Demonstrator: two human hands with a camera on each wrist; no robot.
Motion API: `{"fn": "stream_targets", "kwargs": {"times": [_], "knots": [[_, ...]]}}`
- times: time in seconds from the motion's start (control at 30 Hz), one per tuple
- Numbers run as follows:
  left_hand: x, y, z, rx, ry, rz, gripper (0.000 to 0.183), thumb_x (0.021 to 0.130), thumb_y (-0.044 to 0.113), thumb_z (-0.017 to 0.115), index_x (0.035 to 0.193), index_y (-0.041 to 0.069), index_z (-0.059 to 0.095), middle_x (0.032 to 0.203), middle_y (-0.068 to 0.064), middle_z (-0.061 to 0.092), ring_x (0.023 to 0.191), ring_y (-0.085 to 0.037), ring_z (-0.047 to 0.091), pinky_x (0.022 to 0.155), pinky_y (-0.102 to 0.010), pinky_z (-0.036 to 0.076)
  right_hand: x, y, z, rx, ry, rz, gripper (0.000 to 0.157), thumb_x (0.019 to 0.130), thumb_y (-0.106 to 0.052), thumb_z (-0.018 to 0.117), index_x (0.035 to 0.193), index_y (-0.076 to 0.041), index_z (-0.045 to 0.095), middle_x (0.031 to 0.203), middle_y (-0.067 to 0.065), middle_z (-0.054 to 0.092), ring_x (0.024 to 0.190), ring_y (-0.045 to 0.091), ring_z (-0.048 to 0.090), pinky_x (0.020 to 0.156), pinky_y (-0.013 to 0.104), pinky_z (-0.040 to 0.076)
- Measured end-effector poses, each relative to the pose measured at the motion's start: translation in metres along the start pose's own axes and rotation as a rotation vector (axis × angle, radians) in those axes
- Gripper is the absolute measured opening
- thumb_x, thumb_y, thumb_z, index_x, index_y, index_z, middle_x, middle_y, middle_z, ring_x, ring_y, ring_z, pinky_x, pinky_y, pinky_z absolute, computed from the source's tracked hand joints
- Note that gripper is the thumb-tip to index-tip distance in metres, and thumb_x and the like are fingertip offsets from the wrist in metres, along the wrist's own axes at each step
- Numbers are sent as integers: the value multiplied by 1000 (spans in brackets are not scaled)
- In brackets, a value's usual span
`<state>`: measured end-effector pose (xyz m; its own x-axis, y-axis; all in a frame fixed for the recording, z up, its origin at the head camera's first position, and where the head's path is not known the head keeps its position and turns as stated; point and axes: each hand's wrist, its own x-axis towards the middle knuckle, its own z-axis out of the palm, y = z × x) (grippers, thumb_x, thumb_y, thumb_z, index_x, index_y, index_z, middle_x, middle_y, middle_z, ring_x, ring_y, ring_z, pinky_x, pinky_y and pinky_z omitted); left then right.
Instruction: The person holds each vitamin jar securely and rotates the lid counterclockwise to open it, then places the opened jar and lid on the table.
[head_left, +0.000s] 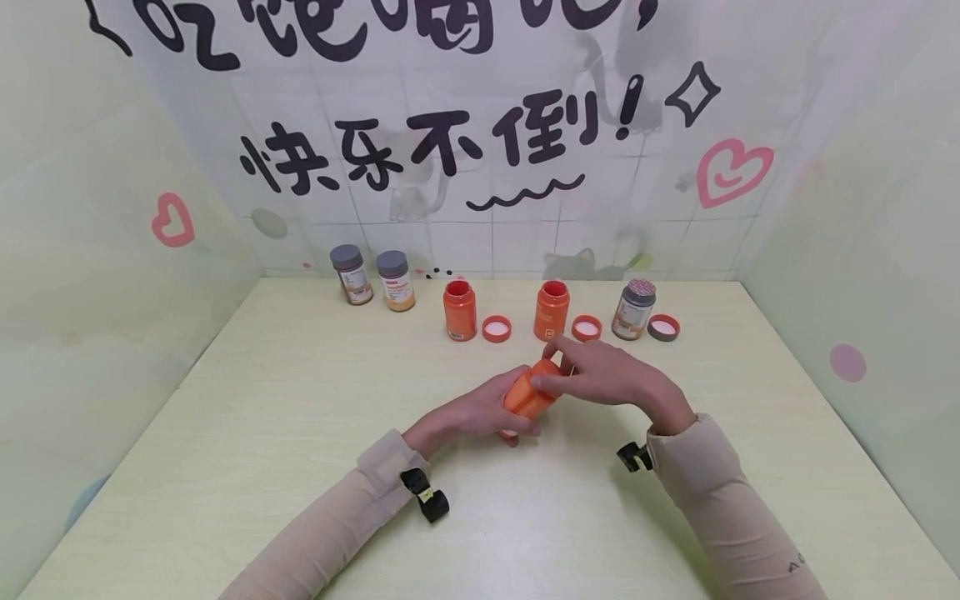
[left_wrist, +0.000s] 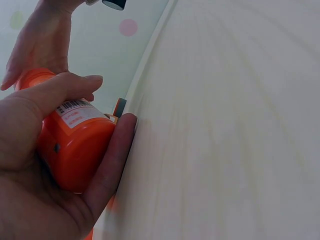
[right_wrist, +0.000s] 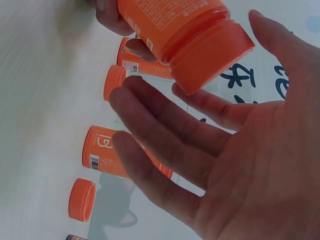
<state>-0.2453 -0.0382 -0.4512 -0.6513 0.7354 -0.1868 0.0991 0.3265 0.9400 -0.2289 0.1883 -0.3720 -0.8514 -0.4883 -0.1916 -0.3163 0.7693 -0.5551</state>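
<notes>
My left hand (head_left: 480,410) grips an orange bottle (head_left: 527,402) around its body and holds it tilted above the table, its base toward the left wrist camera. The bottle's orange cap (right_wrist: 212,57) is on. My right hand (head_left: 609,373) is at the cap end, thumb on one side and fingers on the other. In the right wrist view its fingers are spread and only loosely bent, with gaps between thumb and cap. A white barcode label (left_wrist: 77,112) shows on the bottle in the left wrist view.
Along the back stand two capless orange bottles, left (head_left: 461,312) and right (head_left: 552,310), beside upturned orange lids (head_left: 497,328). Farther right is a jar (head_left: 633,309) with its lid (head_left: 663,327) beside it. Two grey-capped jars (head_left: 397,283) stand back left. Walls enclose the table (head_left: 300,400).
</notes>
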Motion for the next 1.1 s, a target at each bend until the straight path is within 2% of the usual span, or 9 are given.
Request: {"fn": "stream_targets", "kwargs": {"times": [0.13, 0.27, 0.37, 0.83, 1.0, 1.1], "knots": [[0, 0, 0, 5, 6, -5, 57, 89, 15, 78, 136, 23, 48, 125, -4, 57, 116, -22, 56, 76, -35, 63, 0, 0, 0, -30, 18, 41, 52, 94, -66, 60, 116, -19, 62, 91, 0, 68, 83, 16, 63, 72, 33, 51], [0, 1, 0, 8, 8, -5, 56, 89, 16, 78, 136, 23, 48, 125, -3, 58, 115, -22, 56, 75, -35, 63, 1, 0, 1, -48, 4, 57, 48, 95, -64, 59, 101, -17, 65, 78, 1, 60, 73, 17, 57, 65, 31, 45], [0, 1, 0, 8, 6, -6, 55, 89, 16, 78, 135, 23, 48, 124, -3, 58, 115, -22, 57, 75, -34, 63, 1, 0, 1, -49, -5, 50, 44, 96, -61, 59, 98, -17, 65, 76, -1, 57, 72, 17, 56, 65, 31, 44], [0, 1, 0, 15, -1, 8, 52, 89, 14, 77, 132, 22, 49, 122, -4, 57, 114, -23, 57, 75, -36, 63, 1, 0, 1, -36, -33, -18, 34, 96, -47, 64, 112, -18, 58, 79, 0, 56, 73, 16, 56, 66, 31, 45], [2, -1, 0, 17, 3, 2, 53, 89, 15, 77, 133, 23, 49, 122, -5, 57, 114, -24, 56, 75, -36, 63, 1, -1, 0, -24, -40, -32, 40, 95, -44, 66, 123, -18, 57, 83, 0, 60, 75, 16, 58, 68, 32, 48], [2, -2, -1, 10, 3, 0, 54, 89, 15, 77, 133, 23, 49, 123, -5, 56, 115, -24, 56, 75, -36, 63, 1, -1, 0, -11, -39, -29, 46, 95, -49, 67, 127, -18, 56, 87, 1, 64, 77, 16, 60, 69, 32, 51]]}}
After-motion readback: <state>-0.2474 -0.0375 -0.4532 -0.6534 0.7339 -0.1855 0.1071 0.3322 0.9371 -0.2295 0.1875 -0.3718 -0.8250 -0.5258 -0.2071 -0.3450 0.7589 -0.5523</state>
